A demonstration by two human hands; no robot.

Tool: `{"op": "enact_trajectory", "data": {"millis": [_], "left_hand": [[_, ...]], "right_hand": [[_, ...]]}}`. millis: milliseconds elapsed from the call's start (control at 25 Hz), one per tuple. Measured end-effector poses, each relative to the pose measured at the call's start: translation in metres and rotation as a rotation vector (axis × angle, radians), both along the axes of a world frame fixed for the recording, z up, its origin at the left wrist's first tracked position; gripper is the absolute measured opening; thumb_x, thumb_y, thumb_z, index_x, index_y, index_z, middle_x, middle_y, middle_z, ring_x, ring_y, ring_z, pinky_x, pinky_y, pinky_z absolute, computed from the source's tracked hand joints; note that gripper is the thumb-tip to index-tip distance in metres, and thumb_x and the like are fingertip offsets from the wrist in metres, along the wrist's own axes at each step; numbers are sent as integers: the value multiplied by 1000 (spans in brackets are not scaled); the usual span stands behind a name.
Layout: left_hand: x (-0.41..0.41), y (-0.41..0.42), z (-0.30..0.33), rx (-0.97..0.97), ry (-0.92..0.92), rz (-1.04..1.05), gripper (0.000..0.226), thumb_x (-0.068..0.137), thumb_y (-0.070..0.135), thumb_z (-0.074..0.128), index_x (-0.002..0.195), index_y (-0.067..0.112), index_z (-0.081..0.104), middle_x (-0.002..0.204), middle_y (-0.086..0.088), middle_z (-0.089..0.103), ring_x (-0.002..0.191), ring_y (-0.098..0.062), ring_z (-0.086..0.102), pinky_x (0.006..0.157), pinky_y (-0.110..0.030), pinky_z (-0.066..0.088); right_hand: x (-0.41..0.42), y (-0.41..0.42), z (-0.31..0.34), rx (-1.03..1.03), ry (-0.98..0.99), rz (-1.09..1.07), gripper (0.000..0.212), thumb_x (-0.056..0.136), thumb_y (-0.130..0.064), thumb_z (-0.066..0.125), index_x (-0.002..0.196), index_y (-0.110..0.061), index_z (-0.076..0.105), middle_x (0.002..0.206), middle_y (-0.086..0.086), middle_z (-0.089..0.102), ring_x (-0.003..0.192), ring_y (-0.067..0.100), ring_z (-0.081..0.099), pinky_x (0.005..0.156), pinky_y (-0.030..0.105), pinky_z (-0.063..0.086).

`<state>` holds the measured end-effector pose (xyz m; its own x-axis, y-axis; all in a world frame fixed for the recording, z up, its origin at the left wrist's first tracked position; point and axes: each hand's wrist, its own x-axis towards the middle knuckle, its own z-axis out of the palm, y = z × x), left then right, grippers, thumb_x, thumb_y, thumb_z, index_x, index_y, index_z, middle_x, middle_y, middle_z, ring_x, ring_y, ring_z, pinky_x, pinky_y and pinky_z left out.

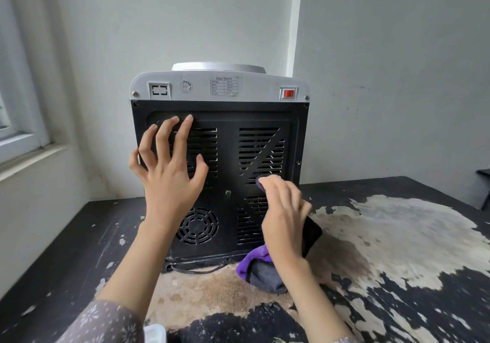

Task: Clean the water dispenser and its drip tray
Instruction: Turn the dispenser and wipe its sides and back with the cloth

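The water dispenser [222, 157] stands on the table with its back turned to me: a black vented panel with a round fan grille, below a white top with a red switch [288, 93]. My left hand [169, 173] is spread wide, fingertips on the panel's upper left vents. My right hand [285, 215] is curled round a dark object [313, 236] and holds it against the lower right vents; what the object is stays unclear. A purple and grey cloth [261, 271] lies bunched on the table under that wrist. No drip tray shows.
The black table [397, 250] has large worn, peeling pale patches. The dispenser's black cord [196, 269] runs along its base. A white container edge [155, 333] shows at the bottom. Walls stand close behind, with a window sill [26, 157] at the left.
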<state>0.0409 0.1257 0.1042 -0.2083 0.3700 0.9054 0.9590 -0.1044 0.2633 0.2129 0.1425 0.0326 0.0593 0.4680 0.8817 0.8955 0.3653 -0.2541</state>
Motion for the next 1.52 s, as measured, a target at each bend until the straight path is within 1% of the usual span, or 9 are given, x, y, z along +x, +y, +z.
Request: {"op": "enact_trajectory", "data": {"millis": [160, 280, 440, 760, 1000, 1240, 1360, 1440, 1520], "left_hand": [[0, -1, 0, -3, 18, 6, 60, 83, 36, 42, 143, 34, 33, 144, 7, 31, 136, -17, 14, 106, -38, 9], [-2, -2, 0, -5, 30, 9, 60, 83, 35, 43, 142, 33, 34, 144, 7, 32, 136, -17, 15, 105, -36, 9], [-2, -3, 0, -7, 34, 0, 60, 83, 36, 43, 143, 33, 34, 144, 7, 32, 136, -17, 15, 105, -37, 10], [-3, -1, 1, 2, 37, 20, 60, 83, 37, 41, 142, 33, 34, 144, 6, 34, 135, -17, 16, 103, -35, 10], [-5, -4, 1, -22, 59, 14, 61, 82, 37, 40, 143, 33, 34, 143, 6, 33, 135, -18, 17, 102, -35, 10], [-5, -5, 3, -39, 48, 6, 61, 82, 38, 40, 143, 34, 33, 144, 6, 33, 134, -17, 16, 102, -34, 9], [-6, -7, 3, -56, 57, -12, 62, 82, 37, 40, 144, 33, 32, 144, 7, 31, 135, -18, 15, 103, -38, 12], [-6, -7, 2, -59, 63, -46, 63, 82, 35, 42, 144, 32, 33, 144, 6, 31, 134, -20, 17, 103, -45, 21], [-7, -7, 5, -28, 48, -83, 60, 81, 32, 45, 141, 29, 38, 141, 5, 32, 130, -22, 20, 97, -47, 33]], "right_hand": [[4, 1, 15, 8, -126, -8, 51, 74, -4, 27, 109, -28, 56, 117, -11, 58, 109, 18, 43, 74, 29, 13], [21, 5, 19, 52, 35, -57, 43, 74, -4, 32, 98, -27, 59, 108, -12, 61, 105, 17, 46, 73, 27, 11], [14, 10, 25, 116, 221, -25, 47, 74, 0, 32, 103, -22, 61, 112, -8, 61, 104, 14, 44, 69, 27, 11], [12, 12, 36, 155, -48, -109, 45, 74, 2, 43, 106, -27, 58, 113, -10, 61, 107, 17, 46, 75, 32, 17], [18, 14, 40, 172, 204, -87, 45, 72, 5, 38, 100, -22, 62, 109, -8, 62, 103, 15, 43, 70, 29, 11], [16, 16, 38, 196, -7, -84, 47, 74, 4, 48, 109, -25, 62, 118, -9, 61, 108, 17, 46, 74, 31, 15], [23, 16, 37, 218, 218, -1, 50, 73, 9, 42, 110, -17, 64, 116, -1, 60, 105, 19, 45, 76, 28, 20], [20, 19, 32, 278, 415, 155, 49, 78, 15, 41, 117, -6, 62, 116, 9, 55, 104, 21, 48, 88, 19, 32], [7, 20, 27, 313, 482, 257, 42, 83, 13, 50, 122, -1, 59, 115, 9, 50, 105, 24, 52, 94, 15, 38]]}}
